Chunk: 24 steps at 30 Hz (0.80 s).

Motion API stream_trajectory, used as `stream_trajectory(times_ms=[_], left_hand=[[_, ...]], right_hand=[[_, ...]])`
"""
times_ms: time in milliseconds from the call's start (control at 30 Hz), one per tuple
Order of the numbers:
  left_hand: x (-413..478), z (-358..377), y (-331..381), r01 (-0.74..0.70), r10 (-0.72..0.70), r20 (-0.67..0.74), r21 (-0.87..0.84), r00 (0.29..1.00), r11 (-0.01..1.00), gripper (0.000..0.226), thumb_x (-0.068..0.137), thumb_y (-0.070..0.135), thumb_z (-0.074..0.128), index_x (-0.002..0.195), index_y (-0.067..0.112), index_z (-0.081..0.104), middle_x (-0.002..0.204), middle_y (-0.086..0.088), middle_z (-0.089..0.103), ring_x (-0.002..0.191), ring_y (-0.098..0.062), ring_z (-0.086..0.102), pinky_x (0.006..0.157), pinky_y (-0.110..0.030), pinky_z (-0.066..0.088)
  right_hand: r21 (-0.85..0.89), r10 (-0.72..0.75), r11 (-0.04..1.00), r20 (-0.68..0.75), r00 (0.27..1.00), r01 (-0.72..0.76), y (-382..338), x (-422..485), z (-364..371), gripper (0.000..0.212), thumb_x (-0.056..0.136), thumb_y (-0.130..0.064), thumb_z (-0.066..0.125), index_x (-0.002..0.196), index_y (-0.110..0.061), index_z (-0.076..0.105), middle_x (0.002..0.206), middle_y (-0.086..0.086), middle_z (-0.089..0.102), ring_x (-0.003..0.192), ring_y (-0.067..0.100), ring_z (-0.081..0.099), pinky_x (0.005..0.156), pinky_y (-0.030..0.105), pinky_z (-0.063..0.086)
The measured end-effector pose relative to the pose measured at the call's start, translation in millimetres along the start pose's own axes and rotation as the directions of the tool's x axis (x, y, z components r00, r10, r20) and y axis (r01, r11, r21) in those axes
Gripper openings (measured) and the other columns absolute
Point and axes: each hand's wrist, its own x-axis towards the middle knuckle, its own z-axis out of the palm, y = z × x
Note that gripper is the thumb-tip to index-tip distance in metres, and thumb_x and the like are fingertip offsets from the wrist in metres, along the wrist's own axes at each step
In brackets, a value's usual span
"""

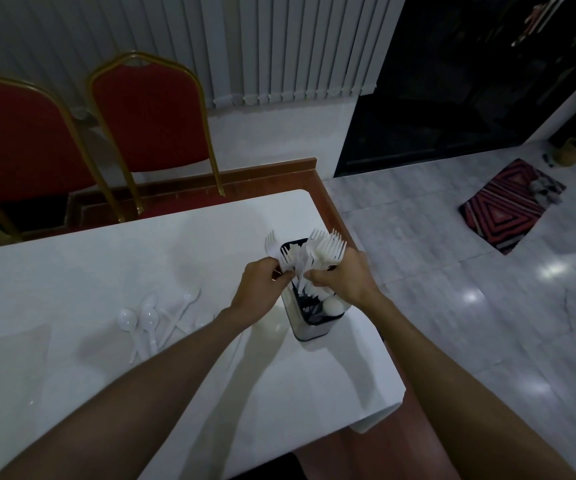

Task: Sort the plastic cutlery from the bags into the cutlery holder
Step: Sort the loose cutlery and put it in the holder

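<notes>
Left hand (262,285) and right hand (347,280), side by side, grip forks (326,249) in the cutlery holder (314,329). Snagged tines could topple it.

1. Desk (113,258), white, lower left of frame.
2. Cutlery holder (316,328), dark-rimmed, frame centre, near the desk's right edge.
3. Forks (326,247), white, bunched upright in the holder's far end.
4. Left hand (261,286) and right hand (346,279), both gripping the forks.
5. Spoons (148,319), white, loose on the desk, centre left.
6. Chairs (148,116), red, gold-framed, upper left.
7. Rug (511,206), striped, right of frame.
</notes>
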Motion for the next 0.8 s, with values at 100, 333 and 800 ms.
stream_trajectory(times_ms=[100, 333, 800], left_hand=[[-0.2, 0.4, 0.2, -0.008, 0.008, 0.015, -0.006, 1.000, 1.000, 0.022, 0.087, 0.023, 0.065, 0.078, 0.002, 0.063, 0.074, -0.008, 0.067, 0.070, -0.020, 0.062, 0.064, -0.033, 0.050], [-2.3, 6.2, 2.8, 0.011, -0.011, 0.030, -0.001, 0.999, 1.000, 0.024, 0.087, 0.019, 0.063, 0.077, -0.003, 0.062, 0.073, -0.016, 0.067, 0.073, -0.026, 0.065, 0.066, -0.036, 0.050], [-2.5, 7.6, 9.6, -0.093, 0.066, 0.147, 0.178, 0.987, 0.980, 0.028, 0.089, 0.014, 0.058, 0.064, 0.009, 0.046, 0.064, -0.004, 0.052, 0.069, -0.030, 0.060, 0.058, -0.028, 0.038]], right_hand=[[-0.128, -0.008, 0.992, 0.026, 1.000, 0.011, -2.0, 1.3, 9.6, 0.031, 0.075, -0.025, 0.079, 0.089, 0.000, 0.068, 0.081, 0.009, 0.070, 0.071, 0.020, 0.065, 0.069, 0.037, 0.058], [-0.347, -0.017, 0.937, 0.084, 0.996, 0.045, 5.8, 6.3, 13.7, 0.046, 0.071, -0.045, 0.079, 0.096, -0.009, 0.066, 0.089, 0.008, 0.066, 0.080, 0.023, 0.065, 0.071, 0.036, 0.057], [-0.238, -0.219, 0.930, 0.251, 0.943, 0.279, 8.1, 0.5, -10.1, 0.049, 0.063, -0.030, 0.088, 0.068, -0.034, 0.039, 0.059, -0.014, 0.045, 0.050, 0.005, 0.043, 0.045, 0.015, 0.034]])
